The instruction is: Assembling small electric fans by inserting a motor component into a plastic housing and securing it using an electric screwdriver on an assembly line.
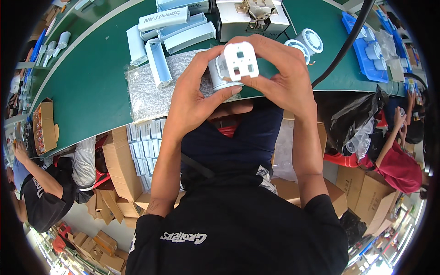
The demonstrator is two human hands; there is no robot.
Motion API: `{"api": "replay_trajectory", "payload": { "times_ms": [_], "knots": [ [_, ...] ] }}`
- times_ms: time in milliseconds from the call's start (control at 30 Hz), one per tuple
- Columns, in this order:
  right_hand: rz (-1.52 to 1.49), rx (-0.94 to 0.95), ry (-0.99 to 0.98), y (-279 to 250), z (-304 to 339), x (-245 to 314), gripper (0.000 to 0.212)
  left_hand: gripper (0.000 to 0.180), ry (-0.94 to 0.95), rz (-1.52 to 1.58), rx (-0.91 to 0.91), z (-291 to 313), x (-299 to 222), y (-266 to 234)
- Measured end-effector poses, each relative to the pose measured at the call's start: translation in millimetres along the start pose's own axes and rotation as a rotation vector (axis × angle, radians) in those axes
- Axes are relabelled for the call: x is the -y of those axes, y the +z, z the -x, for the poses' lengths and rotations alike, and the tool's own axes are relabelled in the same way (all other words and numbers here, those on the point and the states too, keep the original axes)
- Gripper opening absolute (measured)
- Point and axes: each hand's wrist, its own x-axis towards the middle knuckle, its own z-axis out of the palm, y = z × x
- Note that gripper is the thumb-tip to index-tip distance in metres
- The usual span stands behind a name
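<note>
Green bench edge (91, 134) runs nr wht. unit (240, 61), L/R fingers (259, 45) holding it.

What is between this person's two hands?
In the head view, a white plastic housing with small holes lies between the left hand and right hand, held by both.

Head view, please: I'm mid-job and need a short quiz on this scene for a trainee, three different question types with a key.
1. True or false: the left hand and the right hand both hold the white part.

2. Seen from the wearer, where does the blue tray lie relative to that part?
A) To its left
B) To its right
C) Directly underneath it

3. Fill the gap: the bench top is coloured ____.

Key: 1. True. 2. B. 3. Green.
</note>
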Motion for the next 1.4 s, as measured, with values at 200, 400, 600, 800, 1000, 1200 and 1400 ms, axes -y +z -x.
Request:
{"api": "replay_trajectory", "payload": {
  "times_ms": [200,400,600,800,1000,1200,1400],
  "knots": [
    [0.003,-0.038,0.1,-0.5,1.6,5.7,0.038,0.065,0.173,-0.088,-0.049,-7.8,-1.5,1.7],
    [-0.228,0.045,0.094,-14.9,-1.0,7.0,0.053,0.054,0.187,-0.09,-0.127,-10.3,-7.7,-2.4],
    [-0.102,-0.672,0.029,-42.1,-61.5,2.8,0.053,0.057,0.196,-0.101,-0.133,-12.3,-8.0,4.9],
    [-0.492,-0.311,0.104,-47.0,-147.0,14.3,0.049,0.058,0.134,-0.066,-0.061,-6.9,-11.2,0.5],
    [-0.711,-0.303,0.026,-24.0,-146.6,3.7,0.031,0.057,0.157,-0.034,-0.035,-6.3,-7.7,-5.7],
    [-1.233,-0.048,-0.615,-38.2,-147.6,-21.5,0.04,0.057,0.162,0.004,0.018,-6.8,-6.5,-6.7],
    [-1.693,-0.261,-0.561,-50.5,-147.6,13.5,0.061,0.067,0.171,-0.029,-0.243,-1.2,4.2,1.1]
  ]
}}
